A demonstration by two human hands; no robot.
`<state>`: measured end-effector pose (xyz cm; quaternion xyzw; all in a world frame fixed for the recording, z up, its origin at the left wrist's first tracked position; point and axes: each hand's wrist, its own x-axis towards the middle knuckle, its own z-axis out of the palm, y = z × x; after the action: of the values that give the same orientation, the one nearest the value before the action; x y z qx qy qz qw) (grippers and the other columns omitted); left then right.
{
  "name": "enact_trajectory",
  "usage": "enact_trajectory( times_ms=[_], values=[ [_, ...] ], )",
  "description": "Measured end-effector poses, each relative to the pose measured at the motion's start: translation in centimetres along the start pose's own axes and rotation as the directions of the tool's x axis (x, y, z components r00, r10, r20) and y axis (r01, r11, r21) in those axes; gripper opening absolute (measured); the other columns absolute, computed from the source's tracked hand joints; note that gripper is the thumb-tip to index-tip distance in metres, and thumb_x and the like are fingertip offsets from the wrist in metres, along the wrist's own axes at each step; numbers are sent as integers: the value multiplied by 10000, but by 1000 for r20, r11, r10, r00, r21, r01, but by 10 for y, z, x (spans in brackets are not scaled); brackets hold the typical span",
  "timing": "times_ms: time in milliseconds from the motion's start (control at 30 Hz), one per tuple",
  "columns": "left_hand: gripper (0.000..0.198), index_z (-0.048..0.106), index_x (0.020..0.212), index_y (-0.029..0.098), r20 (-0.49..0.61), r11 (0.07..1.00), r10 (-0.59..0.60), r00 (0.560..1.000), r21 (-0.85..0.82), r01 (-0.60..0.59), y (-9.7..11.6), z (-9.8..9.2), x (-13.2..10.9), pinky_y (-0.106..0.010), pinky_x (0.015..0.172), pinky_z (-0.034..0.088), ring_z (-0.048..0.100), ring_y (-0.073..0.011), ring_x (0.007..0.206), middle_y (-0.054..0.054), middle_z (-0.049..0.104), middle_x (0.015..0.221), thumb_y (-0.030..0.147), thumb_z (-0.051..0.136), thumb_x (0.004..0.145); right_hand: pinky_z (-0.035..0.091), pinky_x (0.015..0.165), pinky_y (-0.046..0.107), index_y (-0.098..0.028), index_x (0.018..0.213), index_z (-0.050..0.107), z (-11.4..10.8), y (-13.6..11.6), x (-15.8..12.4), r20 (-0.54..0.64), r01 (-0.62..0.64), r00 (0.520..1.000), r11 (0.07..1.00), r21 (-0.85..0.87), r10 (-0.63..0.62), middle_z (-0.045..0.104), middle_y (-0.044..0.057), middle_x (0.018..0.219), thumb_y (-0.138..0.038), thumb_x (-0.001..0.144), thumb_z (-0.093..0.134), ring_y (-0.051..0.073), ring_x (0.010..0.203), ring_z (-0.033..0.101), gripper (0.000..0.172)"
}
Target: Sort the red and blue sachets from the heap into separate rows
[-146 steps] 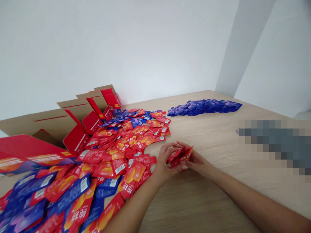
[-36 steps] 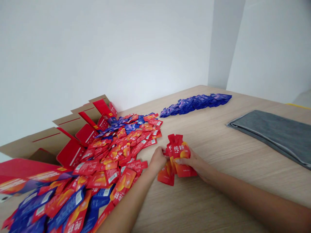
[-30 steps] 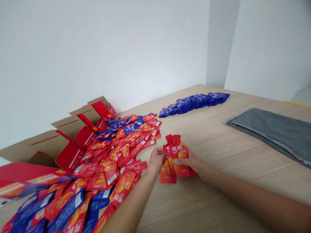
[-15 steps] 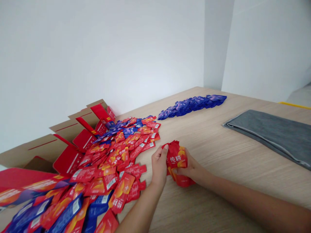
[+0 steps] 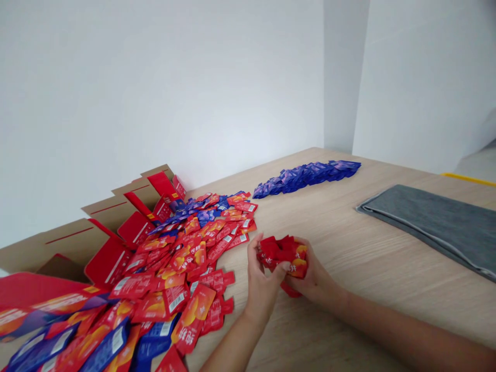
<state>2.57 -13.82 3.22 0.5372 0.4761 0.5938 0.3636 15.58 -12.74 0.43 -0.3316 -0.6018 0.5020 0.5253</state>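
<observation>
Squaring up a bundle of red pouches [image 5: 282,250] looks like the step in hand. The bundle sits between both hands, over the worktop [image 5: 329,227], just right of the mixed heap of red and blue pouches [image 5: 189,253]. Left hand [image 5: 262,292]: fingers curl round the left side, thumb pressed across the lower front. Right hand [image 5: 315,281]: grips the right side, far fingers mostly hidden, so can't tell how they lie. Can't count the pouches.

To do it well: keep light, even pressure from both sides, line up the necks first, then the bottom edges. Don't squeeze the middle; slick soft packs would likely bulge and slide out of line. One red corner pokes out below the hands, so check that pouch before letting go with either hand.

Versus half a second ago: the bundle is tipped so its top edges face the camera, where the printed front showed upright. Left thumb is now lower, across the front instead of at the top left edge. The heap, the row of blue pouches [image 5: 306,178] and the grey fabric item [image 5: 434,222] look unchanged apart from a small view shift.
</observation>
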Motion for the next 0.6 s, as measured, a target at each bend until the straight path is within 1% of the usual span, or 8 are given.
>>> enact_trajectory(
  times_ms=[33, 100, 167, 233, 333, 433, 500, 600],
  values=[
    [810, 386, 1283, 209, 16, 1000, 18, 1000, 0, -18, -3, 1, -2, -331, 964, 430, 521, -240, 1157, -118, 533, 1246, 483, 746, 611, 483, 896, 388, -261, 1192, 346, -2, 1, 1, -9, 29, 1000, 999, -29, -30, 574, 89, 1152, -250, 680, 714, 232, 1017, 601, 631],
    [851, 321, 1318, 211, 53, 1000, -5, 999, 0, 5, -14, 3, -4, -352, 1007, 401, 475, -250, 1220, -136, 483, 1309, 454, 742, 619, 461, 927, 400, -247, 1206, 353, -4, 6, 5, 11, 53, 999, 995, -81, -53, 573, 98, 1161, -226, 660, 709, 238, 1033, 596, 652],
    [788, 333, 1291, 194, 62, 996, -84, 995, 13, 83, -28, 7, -4, -377, 1013, 397, 490, -255, 1208, -148, 494, 1301, 426, 720, 645, 445, 945, 419, -226, 1228, 353, -5, 11, 9, 51, 46, 998, 993, -113, -40, 582, 106, 1162, -204, 654, 691, 248, 1046, 593, 666],
    [725, 348, 1263, 176, 31, 988, -149, 988, 38, 148, -39, 12, -4, -390, 1022, 387, 510, -255, 1188, -157, 516, 1282, 399, 698, 668, 424, 967, 434, -209, 1238, 359, -5, 16, 13, 65, 53, 997, 990, -129, -45, 582, 114, 1174, -191, 641, 683, 262, 1070, 581, 679],
    [677, 359, 1243, 158, -15, 982, -181, 983, 52, 181, -46, 21, 2, -379, 1025, 380, 528, -243, 1166, -159, 536, 1261, 375, 682, 688, 418, 968, 445, -207, 1223, 382, -6, 19, 17, 3, 58, 998, 987, -152, -58, 591, 113, 1163, -195, 634, 685, 272, 1059, 585, 664],
    [606, 421, 1201, 157, -8, 977, -208, 978, 40, 209, -46, 28, 17, -357, 1000, 399, 547, -235, 1137, -148, 568, 1226, 385, 680, 703, 443, 932, 461, -222, 1207, 406, -9, 17, 25, -99, -40, 995, 992, -122, 28, 630, 89, 1097, -251, 639, 711, 277, 1013, 608, 645],
    [516, 489, 1157, 165, 38, 969, -249, 968, 6, 249, -46, 31, 31, -349, 973, 418, 564, -234, 1114, -130, 611, 1173, 430, 644, 742, 467, 898, 460, -225, 1162, 455, -12, 15, 32, -135, -126, 983, 992, -20, 122, 662, 66, 1032, -292, 591, 760, 281, 980, 625, 650],
    [424, 588, 1059, 176, 174, 963, -252, 952, -53, 265, -47, 29, 53, -369, 927, 451, 601, -240, 1055, -102, 679, 1037, 515, 529, 811, 505, 832, 441, -199, 1021, 551, -18, 9, 46, -38, -275, 957, 943, 188, 287, 698, 42, 896, -320, 536, 794, 265, 863, 664, 557]
  ],
)
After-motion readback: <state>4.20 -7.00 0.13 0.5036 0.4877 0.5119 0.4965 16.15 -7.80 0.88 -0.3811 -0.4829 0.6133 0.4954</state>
